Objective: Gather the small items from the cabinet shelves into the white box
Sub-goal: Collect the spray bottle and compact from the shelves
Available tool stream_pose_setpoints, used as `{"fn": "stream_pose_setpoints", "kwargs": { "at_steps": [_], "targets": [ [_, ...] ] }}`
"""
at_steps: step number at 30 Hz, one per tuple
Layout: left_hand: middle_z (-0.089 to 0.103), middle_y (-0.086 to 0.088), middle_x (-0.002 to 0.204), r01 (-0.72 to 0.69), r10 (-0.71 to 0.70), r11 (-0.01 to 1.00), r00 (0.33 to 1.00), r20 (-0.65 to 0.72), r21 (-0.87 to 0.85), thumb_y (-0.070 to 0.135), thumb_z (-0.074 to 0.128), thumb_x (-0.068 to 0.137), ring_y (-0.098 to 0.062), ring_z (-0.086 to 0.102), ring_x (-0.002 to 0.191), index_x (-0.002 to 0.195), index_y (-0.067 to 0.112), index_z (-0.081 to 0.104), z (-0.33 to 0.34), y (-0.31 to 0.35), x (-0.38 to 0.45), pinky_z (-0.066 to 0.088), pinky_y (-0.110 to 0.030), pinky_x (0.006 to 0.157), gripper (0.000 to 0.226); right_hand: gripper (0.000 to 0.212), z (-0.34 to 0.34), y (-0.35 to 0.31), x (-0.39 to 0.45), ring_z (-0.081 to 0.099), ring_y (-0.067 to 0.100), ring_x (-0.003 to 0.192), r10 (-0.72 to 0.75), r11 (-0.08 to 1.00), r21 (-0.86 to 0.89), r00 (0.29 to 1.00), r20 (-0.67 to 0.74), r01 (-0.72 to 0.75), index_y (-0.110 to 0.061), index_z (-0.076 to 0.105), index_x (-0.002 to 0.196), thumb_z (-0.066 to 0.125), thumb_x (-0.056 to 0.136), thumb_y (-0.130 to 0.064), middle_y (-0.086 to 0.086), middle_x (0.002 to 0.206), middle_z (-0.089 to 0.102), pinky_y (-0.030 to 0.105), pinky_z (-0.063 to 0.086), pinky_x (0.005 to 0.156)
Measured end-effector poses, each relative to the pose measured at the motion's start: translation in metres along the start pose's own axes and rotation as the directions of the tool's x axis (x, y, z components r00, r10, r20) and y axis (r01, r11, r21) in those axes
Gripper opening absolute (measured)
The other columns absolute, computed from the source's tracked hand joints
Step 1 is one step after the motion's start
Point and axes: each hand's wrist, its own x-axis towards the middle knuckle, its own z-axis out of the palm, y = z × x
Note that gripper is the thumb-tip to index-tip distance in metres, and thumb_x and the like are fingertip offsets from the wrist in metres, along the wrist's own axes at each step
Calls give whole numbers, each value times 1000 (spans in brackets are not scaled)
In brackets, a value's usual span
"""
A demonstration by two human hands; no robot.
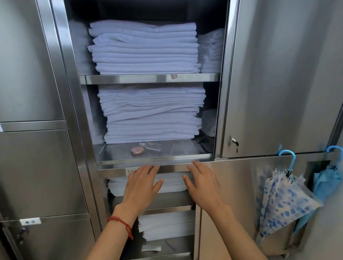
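Observation:
An open steel cabinet (149,79) holds stacks of folded white linen. On the bare front of the middle shelf (180,149) lie a small round pink item (137,150) and a clear plastic packet (150,146). A small white packet (151,248) and a thin dark item (170,245) lie on the bottom shelf. My left hand (141,184), with a red string at the wrist, and my right hand (202,181) are both held flat with fingers spread, just below the middle shelf's front lip. Neither holds anything. No white box is in view.
Tall linen stacks (144,47) fill the upper shelves, leaving only a narrow front strip on the middle one. The sliding door (285,68) covers the right half. Two folded umbrellas (284,198) hang at the lower right. Closed labelled doors (31,173) stand on the left.

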Motion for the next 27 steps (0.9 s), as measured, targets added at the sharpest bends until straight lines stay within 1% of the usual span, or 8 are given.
{"fn": "stream_pose_setpoints", "kwargs": {
  "at_steps": [5, 8, 12, 15, 19, 24, 26, 27],
  "targets": [
    [35, -2, 148, -3, 4, 1000, 1000, 11, -18, 44, 34, 99, -18, 30, 137, 145, 20, 34, 23, -13, 29, 20, -33, 111, 52, 43, 22, 12, 28, 31, 24, 138, 0, 1000, -5, 1000, 1, 0, -13, 48, 137, 47, 98, -30, 9, 148, 38, 32, 19, 113],
    [31, -2, 151, -4, 5, 1000, 1000, 28, -19, 42, 35, 99, -18, 26, 139, 146, 20, 32, 38, -26, 53, 18, -33, 112, 51, 44, 37, 21, 52, 26, 21, 140, -2, 1000, -18, 1000, 7, 2, -15, 44, 140, 43, 99, -33, 6, 150, 34, 30, 16, 114],
    [27, -1, 153, -3, 4, 1000, 999, 35, -22, 44, 33, 99, -17, 23, 140, 147, 23, 28, 56, -47, 91, 16, -32, 112, 52, 44, 62, 29, 89, 31, 22, 138, 4, 1000, -27, 1000, -6, -4, -14, 46, 139, 44, 99, -33, 8, 148, 37, 30, 20, 113],
    [24, 0, 154, -5, 5, 1000, 999, 46, -3, 45, 31, 100, -15, 20, 141, 148, 24, 24, 69, -66, 119, 15, -31, 112, 53, 45, 81, 32, 119, 27, 21, 140, 3, 999, -40, 1000, 14, -3, -15, 43, 141, 41, 100, -35, 7, 151, 33, 28, 16, 114],
    [28, 1, 153, -11, 12, 1000, 999, 32, -17, 42, 35, 99, -15, 24, 140, 147, 24, 27, 86, -97, 155, 20, -31, 110, 52, 45, 110, 36, 163, 27, 20, 140, -24, 999, -33, 1000, 9, 24, -16, 41, 142, 41, 100, -33, 6, 151, 32, 27, 15, 114],
    [35, 1, 148, -31, 31, 999, 999, -18, -32, 38, 41, 97, -16, 31, 136, 144, 21, 35, 102, -133, 196, 25, -30, 107, 49, 42, 148, 35, 212, 38, 27, 133, -24, 1000, -12, 1000, 8, 24, -11, 50, 135, 51, 96, -26, 12, 143, 43, 33, 25, 111],
    [36, 1, 148, -39, 38, 998, 999, -23, -39, 37, 42, 97, -16, 31, 136, 143, 21, 36, 111, -145, 208, 25, -30, 107, 49, 38, 165, 36, 226, 50, 32, 124, -27, 1000, -16, 999, -20, 26, -7, 58, 126, 57, 92, -23, 16, 133, 53, 39, 34, 105],
    [36, 1, 148, -42, 41, 998, 999, -28, -42, 37, 42, 97, -17, 31, 136, 143, 21, 36, 116, -150, 214, 25, -31, 108, 49, 36, 174, 38, 234, 56, 33, 116, -28, 1000, -13, 999, -37, 27, -6, 63, 119, 59, 88, -22, 17, 126, 59, 41, 41, 99]
  ]
}}
